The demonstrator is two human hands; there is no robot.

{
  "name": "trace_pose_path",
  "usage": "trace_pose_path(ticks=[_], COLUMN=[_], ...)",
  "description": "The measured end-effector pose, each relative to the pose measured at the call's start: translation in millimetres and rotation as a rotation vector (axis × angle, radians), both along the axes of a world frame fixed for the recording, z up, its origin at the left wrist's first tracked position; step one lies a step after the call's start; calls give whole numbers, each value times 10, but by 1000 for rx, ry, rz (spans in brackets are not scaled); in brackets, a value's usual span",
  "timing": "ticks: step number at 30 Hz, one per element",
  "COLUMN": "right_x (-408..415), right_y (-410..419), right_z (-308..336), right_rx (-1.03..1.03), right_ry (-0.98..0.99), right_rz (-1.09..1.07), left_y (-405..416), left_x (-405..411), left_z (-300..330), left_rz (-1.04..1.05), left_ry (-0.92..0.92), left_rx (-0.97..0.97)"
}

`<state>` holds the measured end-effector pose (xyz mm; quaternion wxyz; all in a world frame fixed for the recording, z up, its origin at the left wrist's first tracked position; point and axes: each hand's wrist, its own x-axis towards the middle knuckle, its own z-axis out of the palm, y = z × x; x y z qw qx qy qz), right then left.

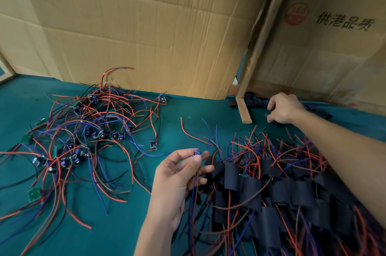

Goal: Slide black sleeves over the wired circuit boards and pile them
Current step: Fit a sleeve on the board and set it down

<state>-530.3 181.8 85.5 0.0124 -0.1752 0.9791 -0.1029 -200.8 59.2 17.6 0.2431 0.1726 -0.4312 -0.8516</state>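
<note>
My left hand [179,178] pinches a small wired circuit board [197,153] between thumb and fingertips, its blue and red wires hanging down past my palm. My right hand [284,108] reaches to the back right and rests curled on a heap of loose black sleeves [255,101]; whether its fingers hold a sleeve is hidden. A tangle of bare wired boards [83,136] with red, blue and black wires lies at the left. A pile of sleeved boards [271,197] spreads across the right foreground under my right forearm.
The green table [125,224] carries everything. Cardboard sheets [135,26] stand as a wall along the back. A wooden strip [243,112] leans at the back beside the sleeves. One lone board [154,144] lies between the tangle and my left hand.
</note>
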Motion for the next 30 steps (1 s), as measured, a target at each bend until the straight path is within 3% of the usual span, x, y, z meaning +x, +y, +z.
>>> trace_pose_path(ticks=[4,6,9,13,20,25,30], right_x=[314,579,1221,2018,2311,2256,2188], right_y=[51,19,-85,-234,-336,-304,-234], right_z=[179,333,512,369,-68,-54,-24], right_rx=[-113,-346,-866,-1205,-1353,-1456,-1485], right_ry=[-64,-90,-301,-344,-281,-441,-357], right_rz=[62,118,304,431,273,341,314], left_y=[23,29,32,42,29,27,30], left_x=[16,21,26,30,28,31,48], left_z=[50,66,86,96,73,75,88], left_rz=[33,57,58,15,35,5,-35], left_ry=[-3,-7,-28,-5,38,84,104], left_rx=[0,-6,-40,-45,-81,-40,2])
